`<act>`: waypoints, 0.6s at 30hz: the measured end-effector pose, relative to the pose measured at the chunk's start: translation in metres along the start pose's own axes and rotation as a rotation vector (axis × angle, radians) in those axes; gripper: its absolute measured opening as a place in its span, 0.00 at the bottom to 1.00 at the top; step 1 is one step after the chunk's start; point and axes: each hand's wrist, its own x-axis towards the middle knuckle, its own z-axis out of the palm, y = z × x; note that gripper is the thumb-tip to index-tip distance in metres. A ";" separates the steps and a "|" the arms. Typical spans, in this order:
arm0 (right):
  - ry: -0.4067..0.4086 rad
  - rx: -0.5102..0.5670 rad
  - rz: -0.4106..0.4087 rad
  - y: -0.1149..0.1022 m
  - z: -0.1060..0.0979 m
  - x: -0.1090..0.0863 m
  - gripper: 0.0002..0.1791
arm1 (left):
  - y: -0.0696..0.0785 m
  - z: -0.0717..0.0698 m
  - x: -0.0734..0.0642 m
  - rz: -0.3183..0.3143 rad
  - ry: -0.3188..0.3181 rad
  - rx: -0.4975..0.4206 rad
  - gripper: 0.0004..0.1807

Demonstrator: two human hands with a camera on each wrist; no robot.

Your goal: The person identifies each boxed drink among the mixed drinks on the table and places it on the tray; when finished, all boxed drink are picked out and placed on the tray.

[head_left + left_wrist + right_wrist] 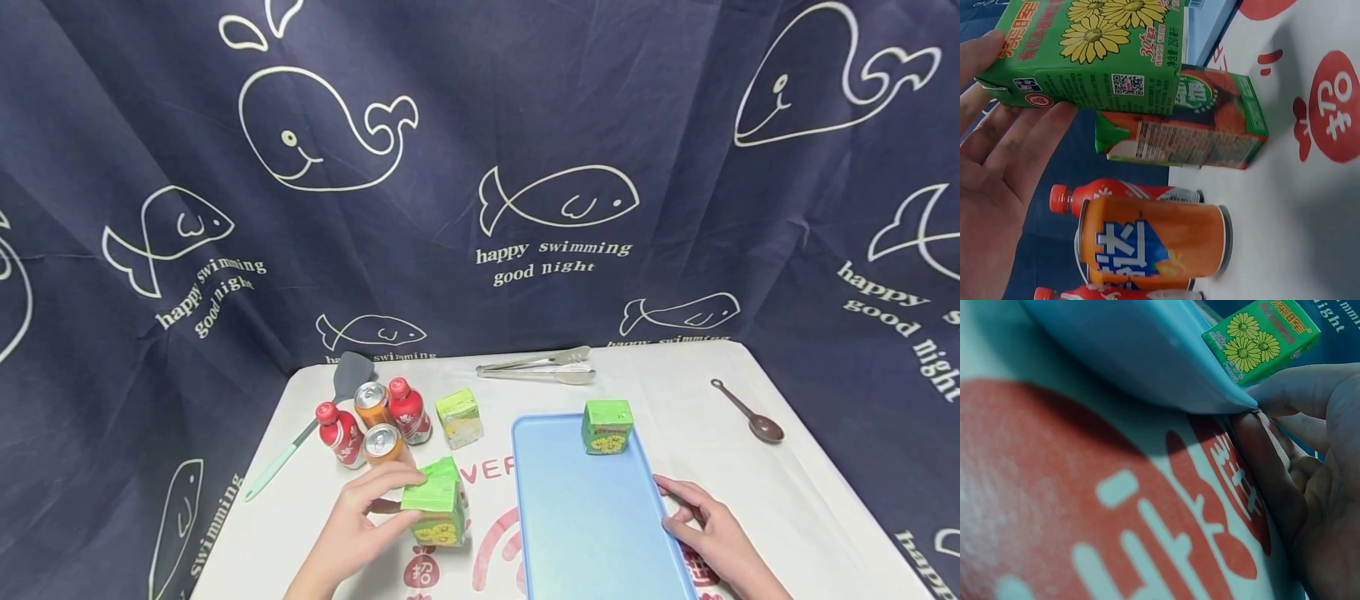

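Flower carton (437, 508): upright, its long axis vertical, in the left hand (371, 510) toward the near edge of the tabletop (667, 379); whether its base touches is unclear.
Left fingers: parted by the carton's breadth, thumb and fingertips pinching it.
Carton to tray: the blue tray (588, 533) lies to the carton's right, its left edge facing it; the left hand is the nearer one.
Right hand (712, 533): fingers bent, gripping the tray's right rim.
Lettering: "250毫升" and a QR code beside the carton's yellow blooms; "达" on one of the orange cans (1154, 240); "happy swimming good night" across the navy cloth (555, 125).
Tray's far right corner: a matching green carton (607, 427).
Just behind the held carton: a red-fruit carton (1216, 140).
Tabletop's left: red bottles (342, 437), those cans, a spatula (352, 377).
Far edge: metal tongs (540, 367).
Right edge: a brown spoon (765, 428).
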 end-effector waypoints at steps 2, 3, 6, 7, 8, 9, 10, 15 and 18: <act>-0.003 0.003 -0.001 0.000 0.000 0.000 0.32 | 0.001 0.003 0.002 -0.010 -0.002 -0.011 0.22; -0.003 0.003 -0.006 0.001 0.000 0.000 0.32 | 0.002 0.004 0.004 -0.015 -0.003 -0.017 0.22; 0.001 -0.002 -0.016 0.000 -0.001 0.000 0.32 | 0.002 0.009 0.009 -0.020 -0.004 -0.024 0.22; 0.001 -0.002 -0.016 0.000 -0.001 0.000 0.32 | 0.002 0.011 0.010 -0.020 -0.004 -0.022 0.22; 0.000 -0.005 -0.015 0.000 -0.001 0.000 0.32 | 0.001 0.013 0.011 -0.015 -0.003 -0.019 0.22; 0.000 -0.003 -0.011 0.000 -0.001 0.000 0.32 | 0.001 0.015 0.013 -0.013 -0.004 -0.017 0.22; -0.001 -0.003 -0.007 0.000 0.000 0.000 0.32 | 0.000 0.017 0.014 -0.012 -0.005 -0.015 0.22; 0.000 -0.004 -0.003 0.000 0.000 0.000 0.32 | 0.002 0.028 0.020 -0.022 -0.020 -0.035 0.21; 0.001 -0.013 -0.016 0.001 0.000 0.000 0.32 | 0.003 0.034 0.024 -0.042 -0.029 -0.068 0.21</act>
